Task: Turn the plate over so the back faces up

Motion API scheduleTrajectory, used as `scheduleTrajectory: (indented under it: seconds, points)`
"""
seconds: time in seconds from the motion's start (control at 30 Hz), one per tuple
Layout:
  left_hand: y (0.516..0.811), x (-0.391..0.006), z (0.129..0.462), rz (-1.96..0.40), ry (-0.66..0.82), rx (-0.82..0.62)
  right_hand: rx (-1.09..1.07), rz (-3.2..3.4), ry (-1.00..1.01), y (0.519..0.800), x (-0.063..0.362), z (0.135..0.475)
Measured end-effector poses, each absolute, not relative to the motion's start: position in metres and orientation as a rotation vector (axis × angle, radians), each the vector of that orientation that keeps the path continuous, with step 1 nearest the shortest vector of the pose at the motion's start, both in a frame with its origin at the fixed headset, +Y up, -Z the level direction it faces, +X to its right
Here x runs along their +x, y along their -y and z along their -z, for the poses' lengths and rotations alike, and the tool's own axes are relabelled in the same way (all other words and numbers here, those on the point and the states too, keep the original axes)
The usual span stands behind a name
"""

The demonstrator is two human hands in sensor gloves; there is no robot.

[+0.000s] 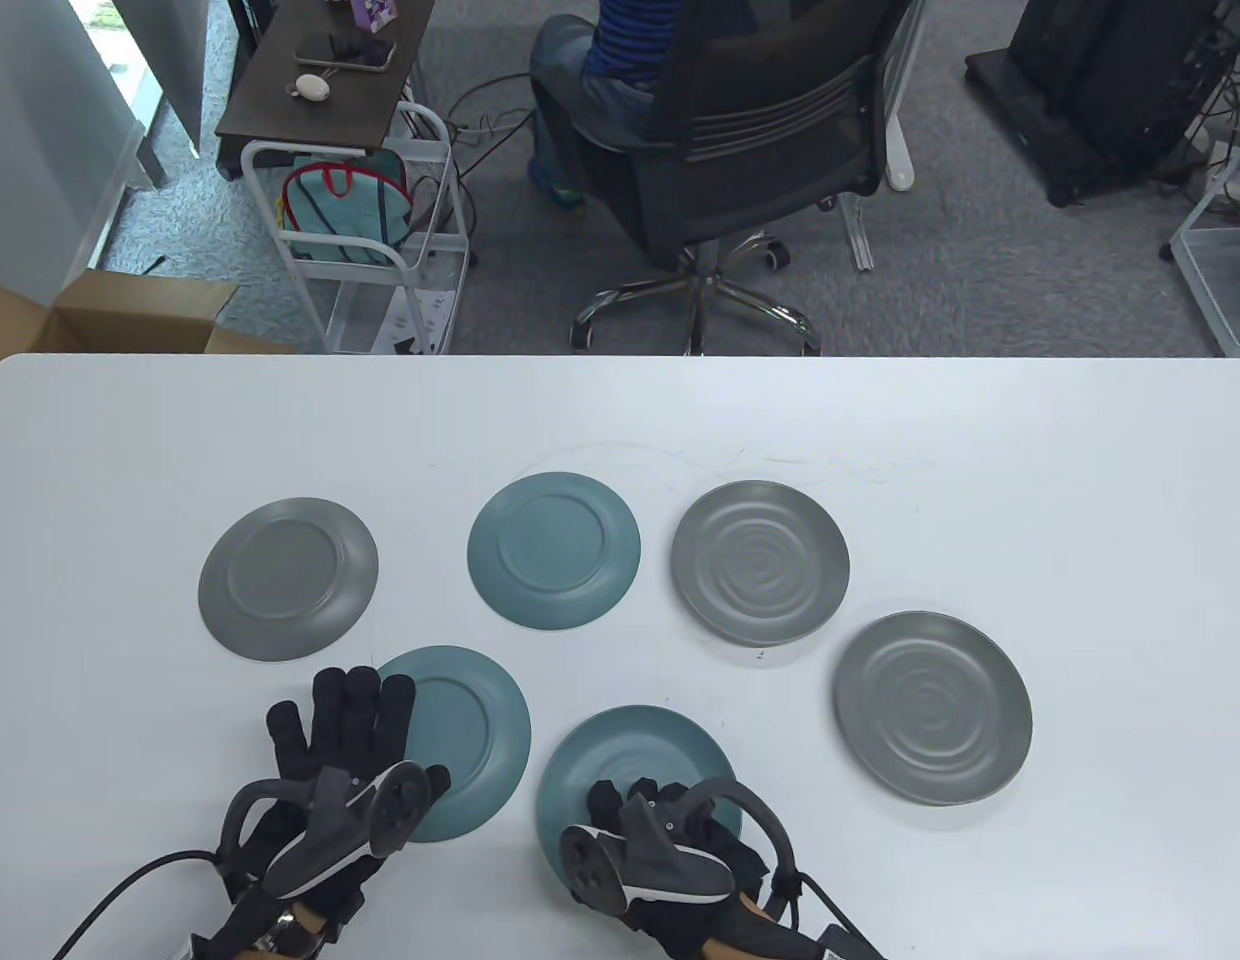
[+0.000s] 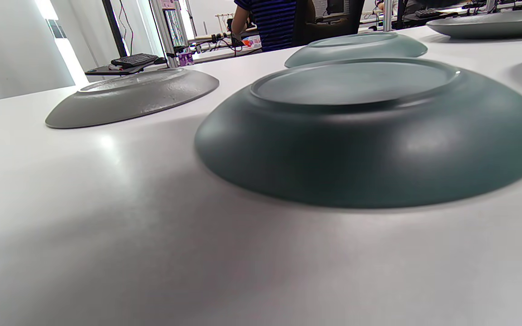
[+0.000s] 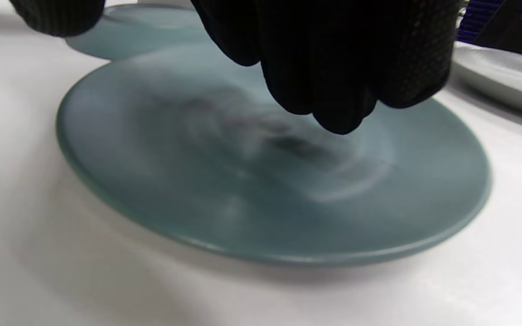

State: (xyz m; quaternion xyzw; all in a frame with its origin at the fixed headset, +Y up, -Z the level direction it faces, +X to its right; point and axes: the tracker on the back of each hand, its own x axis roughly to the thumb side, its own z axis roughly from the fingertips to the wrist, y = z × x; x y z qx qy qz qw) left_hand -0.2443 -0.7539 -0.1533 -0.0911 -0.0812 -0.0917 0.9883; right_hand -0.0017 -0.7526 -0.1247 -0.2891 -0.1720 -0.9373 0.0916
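Your right hand (image 1: 670, 845) hovers over the round teal ceramic-looking plate (image 1: 620, 745) at about 6 o'clock on the white table (image 1: 980, 450), face up with its rim resting flat. In the right wrist view your gloved fingers (image 3: 333, 90) hang curled above its centre; whether they touch it I cannot tell, and nothing is gripped. Your left hand (image 1: 330, 770) lies spread and flat at 7 o'clock, fingers reaching the near edge of the second teal plate (image 2: 369, 136), which already sits back up, foot ring showing.

Judge the target as rigid, moderately heavy, smooth and breakable. The low rim hugs the table, so a top grasp will likely slip. Better to hook fingertips under the rim at its 3 o'clock or 6 o'clock edge, tip it up, then support the opposite edge while you lower it.
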Motion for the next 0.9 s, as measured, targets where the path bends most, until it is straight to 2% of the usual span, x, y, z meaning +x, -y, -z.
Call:
scheduleTrajectory:
  seconds: [0.53, 0.77, 0.9]
  points:
    - [0.754, -0.244, 0.154, 0.188, 0.156, -0.189, -0.909, 2.545, 0.441, 0.770, -0.035, 0.115]
    - [0.754, -0.245, 0.154, 0.179, 0.157, -0.194, -0.928, 2.510, 0.458, 0.769, -0.045, 0.107]
    - [0.754, -0.246, 0.154, 0.174, 0.158, -0.195, -0.934, 2.586, 0.465, 0.757, -0.046, 0.109]
